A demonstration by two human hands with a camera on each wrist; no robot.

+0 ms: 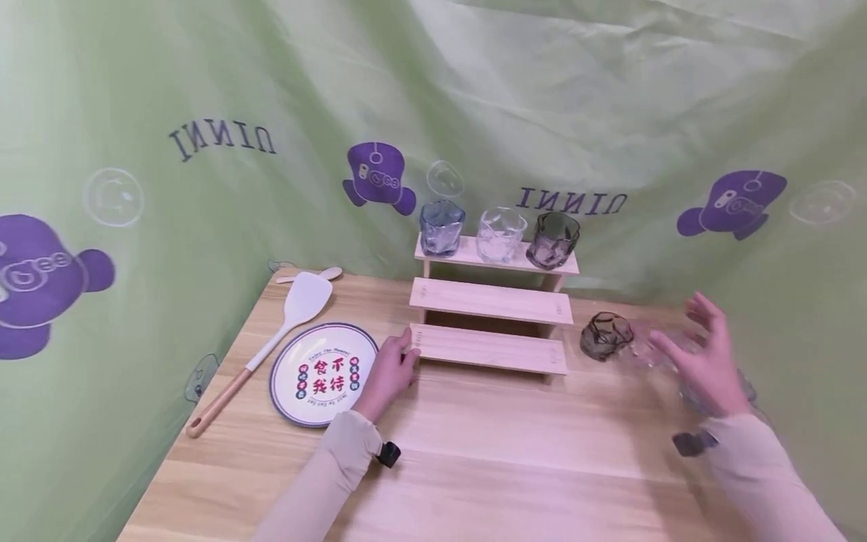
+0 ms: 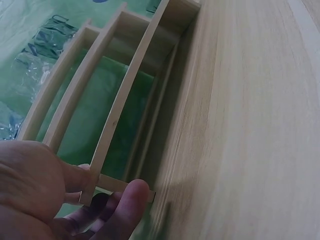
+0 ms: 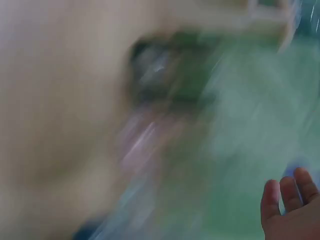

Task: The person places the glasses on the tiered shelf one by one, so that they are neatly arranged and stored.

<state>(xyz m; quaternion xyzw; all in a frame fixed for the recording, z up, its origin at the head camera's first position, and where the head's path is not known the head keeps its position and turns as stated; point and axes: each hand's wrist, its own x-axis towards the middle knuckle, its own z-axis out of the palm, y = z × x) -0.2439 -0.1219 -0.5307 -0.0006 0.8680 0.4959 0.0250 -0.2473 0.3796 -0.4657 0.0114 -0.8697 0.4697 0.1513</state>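
A three-tier wooden shelf (image 1: 491,348) stands against the curtain. My left hand (image 1: 388,375) grips the left end of its lowest board (image 2: 116,117), with thumb and fingers on either side. On the top tier, a blue glass (image 1: 442,228), a clear glass (image 1: 501,235) and a dark grey glass (image 1: 553,241) stand in a row. My right hand (image 1: 707,365) hovers at the right with fingers spread and holds nothing. Near it on the table are a grey glass (image 1: 605,336), a pink glass (image 1: 643,345) and other glassware partly hidden behind the hand. The right wrist view is blurred.
On the table's left lie a round plate (image 1: 287,376) with printed characters, a white spatula (image 1: 306,299) with a wooden handle, and a small spoon (image 1: 330,273). A green curtain (image 1: 305,203) with purple figures hangs along the back and sides.
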